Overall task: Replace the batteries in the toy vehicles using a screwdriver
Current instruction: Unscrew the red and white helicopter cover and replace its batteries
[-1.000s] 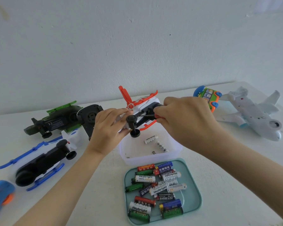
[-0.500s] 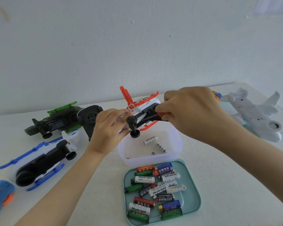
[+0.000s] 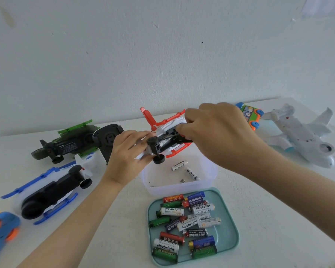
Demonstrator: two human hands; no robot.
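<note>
Red-and-white toy helicopter [image 3: 168, 130], teal tray [image 3: 228, 227], green helicopter [image 3: 70, 142], white plane [image 3: 300, 136]

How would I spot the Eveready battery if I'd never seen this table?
Find the teal tray nearest the camera, just in front of the clear tub. Near its middle lies the Eveready battery, the only one with bold white capitals on a black label.

Right hand [image 3: 220, 132] slightly higher than before
</note>
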